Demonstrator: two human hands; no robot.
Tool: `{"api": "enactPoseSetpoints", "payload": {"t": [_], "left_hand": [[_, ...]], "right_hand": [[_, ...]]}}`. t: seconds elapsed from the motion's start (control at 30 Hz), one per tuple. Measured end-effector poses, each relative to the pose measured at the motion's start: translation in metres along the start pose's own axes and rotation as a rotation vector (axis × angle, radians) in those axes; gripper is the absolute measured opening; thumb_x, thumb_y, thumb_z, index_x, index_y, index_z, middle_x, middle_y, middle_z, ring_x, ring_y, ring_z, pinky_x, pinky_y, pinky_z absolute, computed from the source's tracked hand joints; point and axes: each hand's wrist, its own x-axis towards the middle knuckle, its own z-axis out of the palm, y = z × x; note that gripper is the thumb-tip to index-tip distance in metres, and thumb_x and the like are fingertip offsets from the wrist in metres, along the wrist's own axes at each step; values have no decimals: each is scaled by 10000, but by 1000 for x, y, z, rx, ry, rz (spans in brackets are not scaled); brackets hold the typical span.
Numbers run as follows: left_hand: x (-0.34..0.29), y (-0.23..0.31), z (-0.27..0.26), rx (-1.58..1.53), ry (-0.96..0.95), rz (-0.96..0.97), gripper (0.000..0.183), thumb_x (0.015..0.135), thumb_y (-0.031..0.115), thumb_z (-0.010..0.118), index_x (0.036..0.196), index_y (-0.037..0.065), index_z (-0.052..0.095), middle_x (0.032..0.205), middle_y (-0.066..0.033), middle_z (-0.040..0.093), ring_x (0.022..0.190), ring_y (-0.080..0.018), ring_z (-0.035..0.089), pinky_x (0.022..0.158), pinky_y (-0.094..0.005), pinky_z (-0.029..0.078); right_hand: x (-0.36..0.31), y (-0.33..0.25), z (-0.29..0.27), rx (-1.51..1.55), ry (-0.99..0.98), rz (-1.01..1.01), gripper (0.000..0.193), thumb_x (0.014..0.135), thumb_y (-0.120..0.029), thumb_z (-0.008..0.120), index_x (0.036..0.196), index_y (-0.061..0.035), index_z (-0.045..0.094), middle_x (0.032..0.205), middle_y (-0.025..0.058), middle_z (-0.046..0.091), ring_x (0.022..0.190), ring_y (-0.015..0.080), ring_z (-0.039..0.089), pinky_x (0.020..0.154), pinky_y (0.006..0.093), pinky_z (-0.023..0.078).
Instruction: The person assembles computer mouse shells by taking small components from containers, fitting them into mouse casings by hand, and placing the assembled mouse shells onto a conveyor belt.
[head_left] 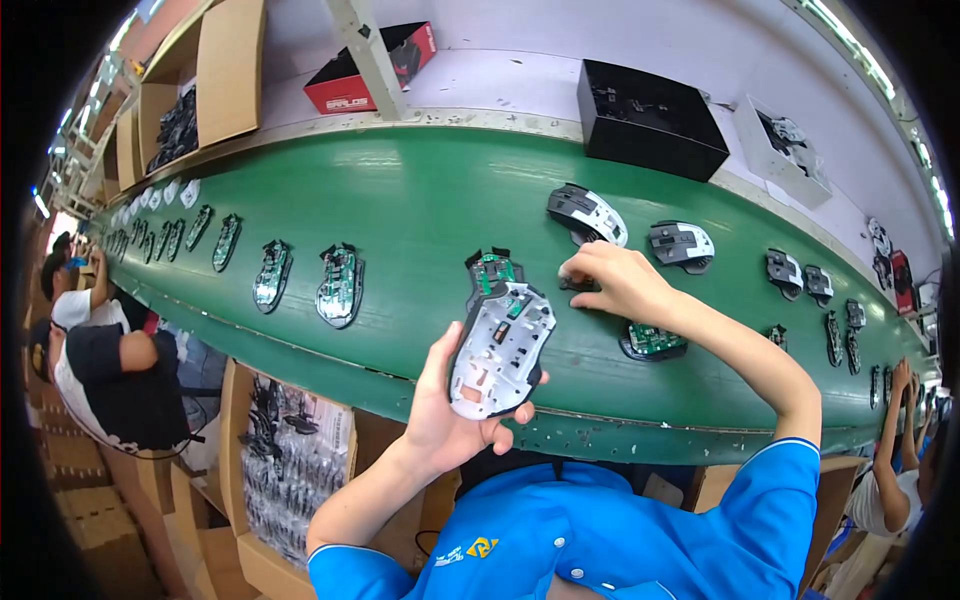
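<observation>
My left hand (432, 425) is closed around a computer mouse shell (503, 350), its pale inner side facing up, held over the belt's near edge. A mouse base with a green circuit board (494, 268) sits on the belt just beyond it, partly covered by the shell. Over the belt, my right hand (625, 283) is closed in a pinch, with a small dark part (576, 283) between thumb and fingers; its kind cannot be made out. Beyond that hand lies a grey-and-white mouse (588, 213). Under my right forearm another circuit-board base (652, 341) shows partly.
A green conveyor belt (420, 190) runs across, with rows of mouse bases (340, 285) at left and mice (682, 246) at right. Behind it stand a black box (650, 115), a red box (345, 90) and a white box (785, 150). Co-workers (110, 370) sit at both sides.
</observation>
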Motion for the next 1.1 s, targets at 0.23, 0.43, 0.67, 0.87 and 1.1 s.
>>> {"api": "enactPoseSetpoints", "payload": {"t": [0.23,0.43,0.67,0.87,1.1], "left_hand": [[-18,1,-13,-50,-3,49,733,884,631,291,1310,41,374,1028,-226,541,665,-298,592,432,-399,568],[-18,1,-2,193,60,64,659,881,560,384,1283,39,428,1078,-202,582,735,-300,653,631,-449,586],[-27,3,-10,337,4,-14,534,877,433,459,1174,-8,516,1019,-131,624,850,-185,635,590,-347,561],[-31,-12,25,568,12,-88,560,906,448,410,1317,70,374,1074,-70,575,997,-123,558,749,-264,483],[-36,-23,11,861,-15,-41,582,920,503,373,1316,77,392,1049,-45,563,882,-91,516,628,-212,414]], "right_hand": [[-24,-5,-19,51,55,272,348,714,-257,745,1007,-102,639,925,34,608,811,184,587,718,315,494],[-21,-5,3,44,131,214,176,800,-187,683,847,-17,677,769,74,617,715,179,587,652,305,467],[-38,-107,-63,409,162,48,151,736,-133,746,866,-72,702,795,33,616,732,152,572,621,269,458],[-46,-150,-50,-134,65,-448,192,661,-135,629,853,-133,625,811,-9,483,710,136,487,378,247,380],[-56,-157,-47,-222,23,-447,187,662,-133,619,843,-91,608,813,3,465,704,133,484,377,253,385]]}}
